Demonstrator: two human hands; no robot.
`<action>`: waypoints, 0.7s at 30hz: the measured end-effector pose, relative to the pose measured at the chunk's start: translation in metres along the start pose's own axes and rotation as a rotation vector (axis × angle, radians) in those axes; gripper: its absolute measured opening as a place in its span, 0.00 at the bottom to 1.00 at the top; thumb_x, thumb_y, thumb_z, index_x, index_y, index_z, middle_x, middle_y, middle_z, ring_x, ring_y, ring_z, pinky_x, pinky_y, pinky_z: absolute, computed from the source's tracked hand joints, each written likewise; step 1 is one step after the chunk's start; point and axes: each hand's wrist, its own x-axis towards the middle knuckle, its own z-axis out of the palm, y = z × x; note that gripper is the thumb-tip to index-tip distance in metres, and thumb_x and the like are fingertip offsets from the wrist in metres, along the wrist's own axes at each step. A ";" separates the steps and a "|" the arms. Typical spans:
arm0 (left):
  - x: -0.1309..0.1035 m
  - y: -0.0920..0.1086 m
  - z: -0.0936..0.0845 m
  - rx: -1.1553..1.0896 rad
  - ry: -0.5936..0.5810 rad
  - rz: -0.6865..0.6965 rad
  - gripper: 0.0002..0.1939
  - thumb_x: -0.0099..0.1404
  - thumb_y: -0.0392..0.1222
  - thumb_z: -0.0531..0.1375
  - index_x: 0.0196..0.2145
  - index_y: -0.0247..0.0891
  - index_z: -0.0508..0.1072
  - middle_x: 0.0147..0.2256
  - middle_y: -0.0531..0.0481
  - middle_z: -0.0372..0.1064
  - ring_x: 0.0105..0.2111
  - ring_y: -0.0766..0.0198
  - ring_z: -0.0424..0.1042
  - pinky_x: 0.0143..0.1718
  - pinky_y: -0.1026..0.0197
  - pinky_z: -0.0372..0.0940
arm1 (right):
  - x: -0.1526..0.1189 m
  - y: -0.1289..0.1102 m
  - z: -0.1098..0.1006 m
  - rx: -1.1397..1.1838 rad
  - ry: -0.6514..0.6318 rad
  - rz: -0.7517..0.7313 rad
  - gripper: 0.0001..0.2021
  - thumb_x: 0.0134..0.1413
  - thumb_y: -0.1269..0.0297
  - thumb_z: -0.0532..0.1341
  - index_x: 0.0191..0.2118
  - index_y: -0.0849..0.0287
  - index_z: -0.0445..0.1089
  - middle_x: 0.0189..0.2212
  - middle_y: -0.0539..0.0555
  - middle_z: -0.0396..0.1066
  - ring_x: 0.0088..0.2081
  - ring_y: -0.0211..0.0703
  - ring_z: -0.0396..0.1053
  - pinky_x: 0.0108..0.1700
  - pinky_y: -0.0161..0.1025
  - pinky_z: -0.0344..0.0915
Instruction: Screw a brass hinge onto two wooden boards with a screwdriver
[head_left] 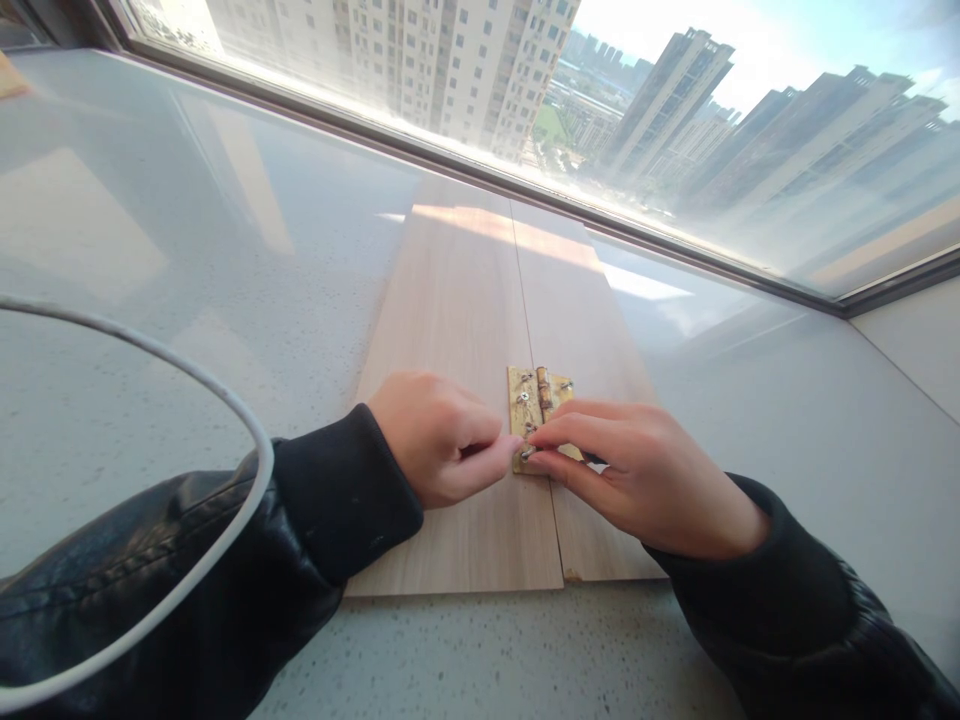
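Observation:
A brass-coloured hinge [516,412] lies over the seam between two pale wooden boards, a left board [450,310] and a right board [577,320]. Several screws stand in its holes, some of them tilted. My right hand [645,465] reaches across the right leaf and pinches at a screw [527,454] near the lower end of the left leaf. Beside that screw is the thumb tip of my left hand [442,440], whose other fingers are curled in. Whether anything lies inside that curl is hidden. The lower part of the right leaf is covered by my right hand.
Both boards rest on a speckled white sill [420,650] below a window with a dark frame [525,188]. A white cable [262,440] loops across the left side, in front of my left sleeve. A white wall [911,325] stands at the right.

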 end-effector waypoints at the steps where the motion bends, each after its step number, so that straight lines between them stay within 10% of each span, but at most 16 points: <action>1: 0.000 0.000 0.000 0.002 0.001 0.001 0.22 0.57 0.41 0.55 0.11 0.35 0.51 0.12 0.57 0.47 0.16 0.71 0.44 0.18 0.62 0.39 | 0.000 0.000 0.001 -0.016 0.007 0.002 0.09 0.57 0.64 0.55 0.33 0.60 0.72 0.26 0.52 0.68 0.29 0.37 0.64 0.30 0.35 0.59; 21: -0.001 -0.002 0.000 0.005 -0.005 0.007 0.21 0.58 0.40 0.54 0.11 0.35 0.52 0.12 0.57 0.48 0.16 0.71 0.45 0.18 0.62 0.40 | 0.000 0.004 -0.001 -0.007 -0.054 -0.027 0.08 0.58 0.66 0.53 0.34 0.61 0.68 0.28 0.53 0.67 0.29 0.37 0.63 0.30 0.35 0.58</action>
